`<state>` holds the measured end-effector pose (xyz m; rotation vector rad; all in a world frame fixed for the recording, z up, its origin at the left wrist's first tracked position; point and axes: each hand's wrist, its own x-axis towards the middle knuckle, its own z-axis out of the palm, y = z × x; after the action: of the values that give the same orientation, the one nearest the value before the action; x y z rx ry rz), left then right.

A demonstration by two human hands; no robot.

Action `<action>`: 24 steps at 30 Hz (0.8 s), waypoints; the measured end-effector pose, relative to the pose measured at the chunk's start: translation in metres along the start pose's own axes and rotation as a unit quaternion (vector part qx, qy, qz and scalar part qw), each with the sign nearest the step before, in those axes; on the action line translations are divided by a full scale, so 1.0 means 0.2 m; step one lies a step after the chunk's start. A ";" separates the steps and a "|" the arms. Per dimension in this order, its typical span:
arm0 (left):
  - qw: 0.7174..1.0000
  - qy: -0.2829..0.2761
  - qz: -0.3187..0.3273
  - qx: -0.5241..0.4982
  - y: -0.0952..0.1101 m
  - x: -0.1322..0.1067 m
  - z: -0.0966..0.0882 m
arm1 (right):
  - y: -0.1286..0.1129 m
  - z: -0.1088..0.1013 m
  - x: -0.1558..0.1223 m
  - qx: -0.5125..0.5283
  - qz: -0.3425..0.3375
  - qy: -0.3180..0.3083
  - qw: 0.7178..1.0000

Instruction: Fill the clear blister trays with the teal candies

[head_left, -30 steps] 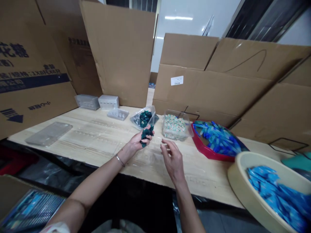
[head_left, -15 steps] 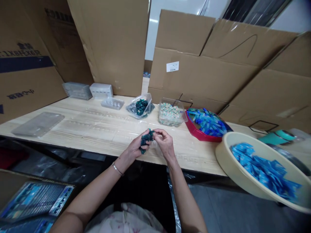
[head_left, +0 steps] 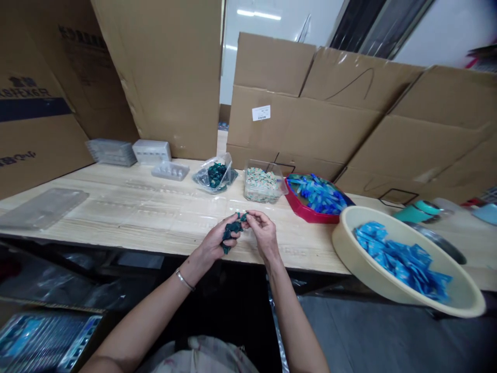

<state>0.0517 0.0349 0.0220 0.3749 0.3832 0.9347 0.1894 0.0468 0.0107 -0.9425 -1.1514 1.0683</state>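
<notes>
Wooden bench [head_left: 116, 228]: beige tub [head_left: 341, 254] at 4 o'clock, red tray [head_left: 306, 215] at 2, clear bag [head_left: 205, 184] at 12. Left hand [head_left: 213, 243] closes around teal cluster [head_left: 232, 233], low over the bench; right hand [head_left: 264, 234] pinches its top. A low, firm fingertip hold seems best for loose pieces.

**Bench walled in by cardboard**

The pale wooden bench [head_left: 116, 217] runs across the room, with flattened cardboard [head_left: 295, 109] propped along its back. A gap shows a white wall [head_left: 256, 57] carrying a strip of light [head_left: 258, 14]. Dark window frames [head_left: 370, 26] sit high at right, above a grey floor [head_left: 368, 331].
</notes>
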 end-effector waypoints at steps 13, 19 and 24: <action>0.978 -0.034 -0.106 -0.177 0.00 0.00 0.00 | 0.04 -0.04 0.03 0.092 0.029 -0.016 0.995; 0.972 -0.013 -0.134 -0.194 -0.01 -0.01 -0.01 | 0.04 -0.08 0.02 -0.012 0.001 -0.048 0.999; 0.974 -0.017 -0.133 -0.183 0.00 -0.03 0.00 | 0.02 -0.11 0.01 -0.051 0.032 -0.085 0.995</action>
<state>0.0484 0.0299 0.0223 0.0004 0.2169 0.7165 0.2104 0.0493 0.0036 -0.9873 -1.3334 1.1684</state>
